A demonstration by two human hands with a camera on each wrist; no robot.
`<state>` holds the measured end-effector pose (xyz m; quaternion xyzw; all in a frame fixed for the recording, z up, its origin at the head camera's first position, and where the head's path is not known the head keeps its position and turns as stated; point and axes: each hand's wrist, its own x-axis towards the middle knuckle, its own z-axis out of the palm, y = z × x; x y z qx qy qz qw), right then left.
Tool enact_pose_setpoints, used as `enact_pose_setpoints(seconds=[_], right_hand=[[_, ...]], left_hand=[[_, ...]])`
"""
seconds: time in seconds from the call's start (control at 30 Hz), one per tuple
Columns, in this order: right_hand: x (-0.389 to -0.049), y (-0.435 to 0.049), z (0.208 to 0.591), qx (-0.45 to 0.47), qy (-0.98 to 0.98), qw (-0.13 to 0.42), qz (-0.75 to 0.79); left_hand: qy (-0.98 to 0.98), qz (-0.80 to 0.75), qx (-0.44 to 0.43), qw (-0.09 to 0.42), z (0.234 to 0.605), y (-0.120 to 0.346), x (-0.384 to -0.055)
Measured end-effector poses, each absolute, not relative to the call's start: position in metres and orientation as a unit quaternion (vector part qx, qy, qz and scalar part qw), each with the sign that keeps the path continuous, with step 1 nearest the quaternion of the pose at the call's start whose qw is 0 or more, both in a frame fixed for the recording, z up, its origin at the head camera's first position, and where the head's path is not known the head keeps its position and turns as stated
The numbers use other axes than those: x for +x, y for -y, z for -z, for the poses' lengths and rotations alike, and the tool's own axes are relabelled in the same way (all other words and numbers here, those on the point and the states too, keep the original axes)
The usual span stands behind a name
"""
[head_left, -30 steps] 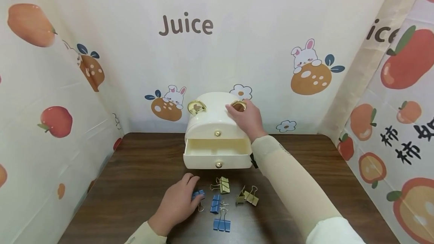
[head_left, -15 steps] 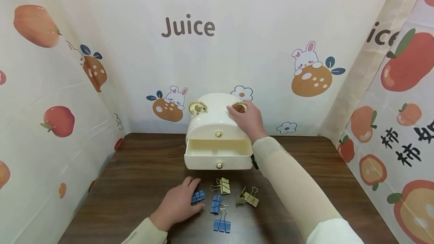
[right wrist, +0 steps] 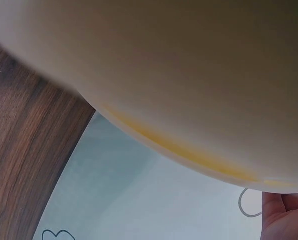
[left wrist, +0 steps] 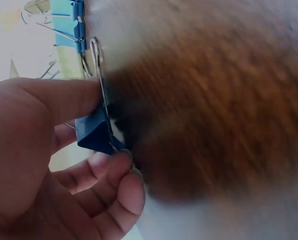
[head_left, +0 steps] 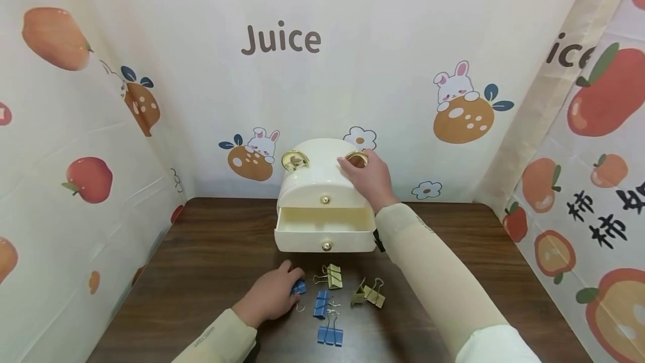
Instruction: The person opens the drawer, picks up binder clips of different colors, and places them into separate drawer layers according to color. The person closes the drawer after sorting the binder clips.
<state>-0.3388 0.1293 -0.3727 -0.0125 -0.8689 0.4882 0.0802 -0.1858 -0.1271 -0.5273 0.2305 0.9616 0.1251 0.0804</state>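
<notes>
My left hand (head_left: 272,296) pinches a blue binder clip (head_left: 299,287) low over the table, left of the other clips. In the left wrist view, thumb and fingertips are around this blue clip's body and wire handles. My right hand (head_left: 370,175) grips the right gold-rimmed ear (head_left: 356,157) on top of a cream drawer box (head_left: 322,181); some of its fingers are hidden behind the ear. The box's lower drawer (head_left: 326,241) is pulled out with nothing visible inside, and its upper drawer is closed. In the right wrist view, the box's blurred side covers most of the picture.
Two more blue binder clips, one upright (head_left: 321,304) and one nearer (head_left: 330,336), lie right of my left hand. A yellow clip (head_left: 334,277) sits in front of the drawer, with other yellow clips (head_left: 373,296) farther right. A printed curtain (head_left: 383,43) encloses the dark wooden table (head_left: 227,234).
The fingers of my left hand have closed in on the blue binder clip, covering more of it, and the wrist has turned slightly. My right hand and the box stay in place.
</notes>
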Motion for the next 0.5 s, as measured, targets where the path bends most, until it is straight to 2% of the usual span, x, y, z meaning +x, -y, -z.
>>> enact_pose_setpoints(seconds=[0.27,0.5], right_hand=[[-0.3378,-0.1303,0.3711,-0.011,0.868,0.080,-0.491],[-0.3376,-0.1308,0.3729,-0.010,0.866,0.080,-0.494]], left_hand=[[-0.954,-0.136,0.258,0.066,0.5250,0.1259,-0.1832],[-0.950,-0.148,0.264,0.079,0.5206,0.1221,-0.1791]])
